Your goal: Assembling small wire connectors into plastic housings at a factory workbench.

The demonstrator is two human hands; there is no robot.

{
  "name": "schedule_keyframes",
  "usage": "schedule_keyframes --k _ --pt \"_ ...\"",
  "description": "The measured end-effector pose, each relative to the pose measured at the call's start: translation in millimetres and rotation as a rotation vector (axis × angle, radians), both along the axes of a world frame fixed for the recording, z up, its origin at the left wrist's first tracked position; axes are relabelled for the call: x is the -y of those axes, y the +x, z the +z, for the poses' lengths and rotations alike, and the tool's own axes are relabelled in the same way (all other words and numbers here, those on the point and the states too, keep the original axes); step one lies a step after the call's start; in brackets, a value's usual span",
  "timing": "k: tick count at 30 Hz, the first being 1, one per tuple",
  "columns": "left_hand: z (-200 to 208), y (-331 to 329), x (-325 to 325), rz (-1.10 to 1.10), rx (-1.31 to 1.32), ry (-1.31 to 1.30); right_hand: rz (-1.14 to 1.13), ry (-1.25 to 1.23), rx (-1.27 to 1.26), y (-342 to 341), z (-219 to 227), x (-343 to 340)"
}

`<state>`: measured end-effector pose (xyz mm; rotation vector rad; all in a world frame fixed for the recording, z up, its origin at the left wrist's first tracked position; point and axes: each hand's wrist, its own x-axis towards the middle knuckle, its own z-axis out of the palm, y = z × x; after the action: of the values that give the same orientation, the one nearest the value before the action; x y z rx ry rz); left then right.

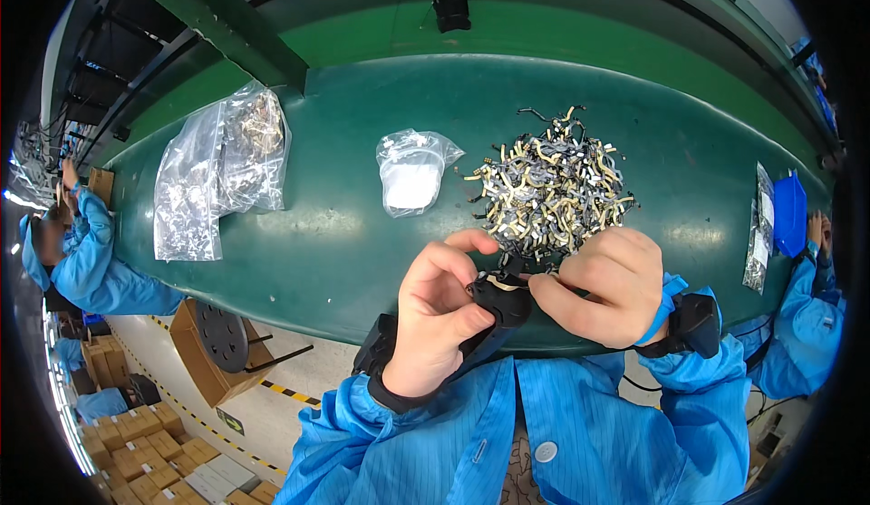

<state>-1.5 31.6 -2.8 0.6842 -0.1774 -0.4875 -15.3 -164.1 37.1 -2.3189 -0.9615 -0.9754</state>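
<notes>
Black moulded plastic — a small housing [501,303] — sits between the two hands at the near edge of the green worktop [362,233], just above the blue-sleeved lap. The left hand [435,310] is curled around its lower end, thumb pressed along one side and forefinger arched over the top, so the part is pinched firmly and tilted up toward the camera. The right hand [609,286] is closed in a loose fist, its thumb and fingertip meeting on a thin pale-gold strip [504,282] that lies across the housing's upper face; whether that strip is already seated or only laid there I cannot tell. By the look of it the housing is light and stiff, safe to grip on its thick body, while the strip is probably a flexible ribbon piece — springy, easily kinked, best taken by its edges or end rather than pressed flat. Just beyond the knuckles, toward the middle of the worktop, lies a heap of like strips [553,188], black and gold, tangled together. Left of the heap rests a small clear bag with white contents [412,174], and farther toward the left end a larger crumpled clear bag [217,169]. Near the right edge lies a blue tray [790,213].
</notes>
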Motion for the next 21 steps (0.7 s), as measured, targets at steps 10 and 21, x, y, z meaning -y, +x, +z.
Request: schedule_keyframes --k 10,21 --pt "-3.6 4.7 -1.1 0.008 0.07 0.084 -0.061 0.144 -0.248 0.4 15.4 -11.5" --pt "2.0 4.3 -4.3 0.1 0.359 0.253 0.083 0.292 -0.959 2.5 45.7 -1.4"
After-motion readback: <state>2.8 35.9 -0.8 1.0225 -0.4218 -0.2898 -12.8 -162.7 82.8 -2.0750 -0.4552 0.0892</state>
